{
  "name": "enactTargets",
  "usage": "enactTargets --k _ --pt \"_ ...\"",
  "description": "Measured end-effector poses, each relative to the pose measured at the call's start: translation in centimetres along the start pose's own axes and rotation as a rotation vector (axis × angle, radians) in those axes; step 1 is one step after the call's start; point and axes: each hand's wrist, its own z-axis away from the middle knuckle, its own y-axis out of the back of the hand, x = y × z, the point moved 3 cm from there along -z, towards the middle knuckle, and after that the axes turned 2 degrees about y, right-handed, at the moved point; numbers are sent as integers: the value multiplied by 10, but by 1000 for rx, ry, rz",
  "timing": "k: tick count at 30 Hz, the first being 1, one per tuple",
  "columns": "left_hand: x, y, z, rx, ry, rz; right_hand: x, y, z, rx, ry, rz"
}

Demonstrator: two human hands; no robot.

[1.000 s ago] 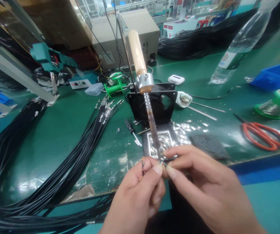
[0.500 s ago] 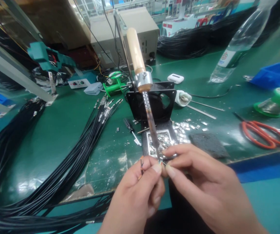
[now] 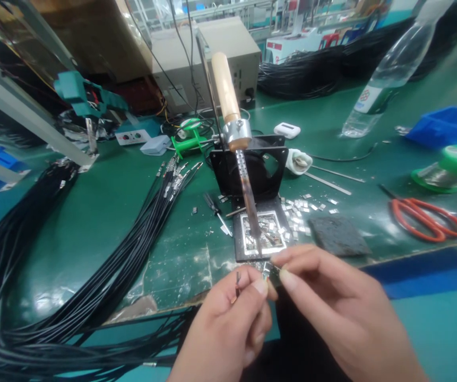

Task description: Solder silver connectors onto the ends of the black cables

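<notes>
My left hand [image 3: 232, 318] is closed, pinching thin coloured wires [image 3: 267, 277] with a small silvery piece at their end. Dark and orange strands [image 3: 237, 289] stick up behind the thumb. My right hand [image 3: 327, 297] pinches a thin silvery solder wire [image 3: 277, 267] between thumb and forefinger, close to the left fingertips. Just above both hands is the tip of a soldering iron [image 3: 248, 196], held pointing down in a stand, with a wooden handle. Below the iron lies a white-rimmed tray [image 3: 244, 233] of small metal connector pieces.
Behind the iron stands a black fan frame [image 3: 216, 175]. Bundled black cables [image 3: 132, 244] lie left, beside a small screwdriver [image 3: 214, 208]. To the right are a dark sponge-like block [image 3: 339, 236], orange-handled scissors [image 3: 427, 217], a solder spool [image 3: 447, 170] and a plastic bottle [image 3: 387, 79].
Both hands have moved slightly down and away from the iron's tip, leaving a small gap between it and the wires. The pinches stay closed. The view has shifted a little.
</notes>
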Motion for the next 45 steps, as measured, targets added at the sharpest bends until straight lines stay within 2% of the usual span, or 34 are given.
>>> enactTargets --k 2,5,8,11,20,28,35,45 --pt "-3 1 1 -7 22 5 4 0 2 -19 -112 -67" --pt "-6 2 4 -20 40 -24 9 -4 7 -118 -259 -209" --pt "-7 2 9 -45 28 -85 12 -8 14 -236 -329 -319" --pt "-7 2 14 -41 8 -131 12 -9 18 -276 -341 -337" --pt "2 4 13 51 -74 -105 19 -11 17 -183 -410 -320" --pt "5 10 3 77 -43 -85 29 -20 14 -210 -576 -473" --pt "8 8 -1 85 -34 -65 30 -23 9 -198 -588 -528" --pt "15 8 -4 126 -3 18 23 -24 -5 -164 -537 -435"
